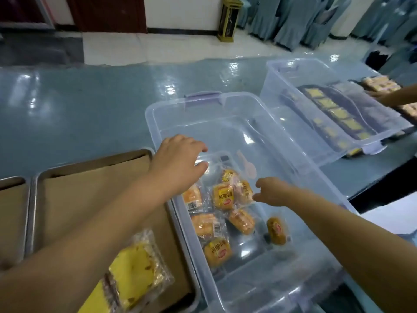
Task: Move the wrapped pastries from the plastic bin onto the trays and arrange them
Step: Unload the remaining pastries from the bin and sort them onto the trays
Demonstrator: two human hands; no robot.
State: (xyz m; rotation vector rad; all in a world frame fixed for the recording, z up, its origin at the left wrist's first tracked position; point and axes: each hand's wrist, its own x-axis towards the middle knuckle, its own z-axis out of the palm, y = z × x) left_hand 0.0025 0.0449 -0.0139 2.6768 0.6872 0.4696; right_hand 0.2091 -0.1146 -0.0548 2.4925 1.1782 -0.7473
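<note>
reaching into the plastic bin (151, 123) for more stock looks like the step in hand. the wrapped pastries (223, 197) lie in a loose heap on the bin floor, toward its near left. the left hand (178, 159) comes in over the bin's left wall, fingers straight and slightly spread, holding nothing, above a clear wrapper at the heap's far edge. the right hand (270, 192) sits just right of the heap, fingers loosely curled, tips at a wrapper's edge; whether it pinches the film i cannot tell. the next move likely calls for closing on a packet or two, lifting them above the wall and carrying them left to the paper-lined tray (90, 199), which lies right beside the bin. one yellow wrapped cake (135, 267) lies at that tray's near right, and most of its paper is bare. a second tray (11, 199) lies further left. a second bin (277, 86) stands far right, away from that path.
</note>
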